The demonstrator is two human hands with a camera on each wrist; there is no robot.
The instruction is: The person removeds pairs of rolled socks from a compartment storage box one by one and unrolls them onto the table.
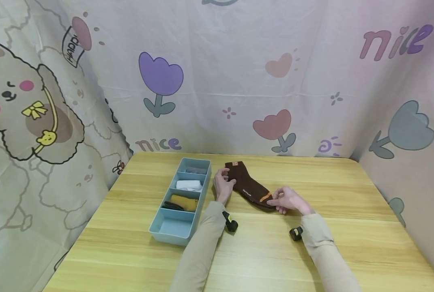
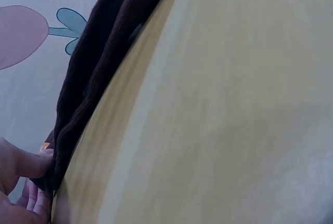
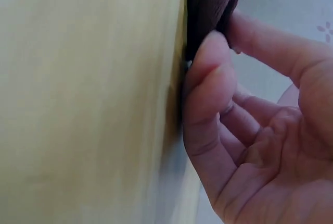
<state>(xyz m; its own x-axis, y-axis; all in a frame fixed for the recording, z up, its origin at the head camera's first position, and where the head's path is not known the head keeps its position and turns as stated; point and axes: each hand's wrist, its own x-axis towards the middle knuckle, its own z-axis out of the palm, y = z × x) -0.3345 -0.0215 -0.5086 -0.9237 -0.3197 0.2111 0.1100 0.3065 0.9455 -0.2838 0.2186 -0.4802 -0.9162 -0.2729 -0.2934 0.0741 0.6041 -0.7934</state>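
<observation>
A pair of brown socks [image 1: 247,183] lies flat on the table, stacked, with an orange stripe near the toe and pale lettering along the foot. Two dark layers of the socks [image 2: 96,73] show edge-on in the left wrist view. At the cuff end, my left hand [image 1: 224,185] pinches the fabric between thumb and fingers. My right hand [image 1: 289,199] grips the toe end; in the right wrist view its thumb and index finger close on the brown knit [image 3: 213,5]. Part of the left hand's fingers is hidden by the cuff.
Left of the socks stands a light-blue divided box [image 1: 198,221]. Its compartments hold a grey item [image 1: 196,170], a white folded item [image 1: 188,185] and a mustard folded cloth [image 1: 184,202] beside something dark; the front one shows its bare floor. Printed curtains surround the wooden table [image 1: 261,259].
</observation>
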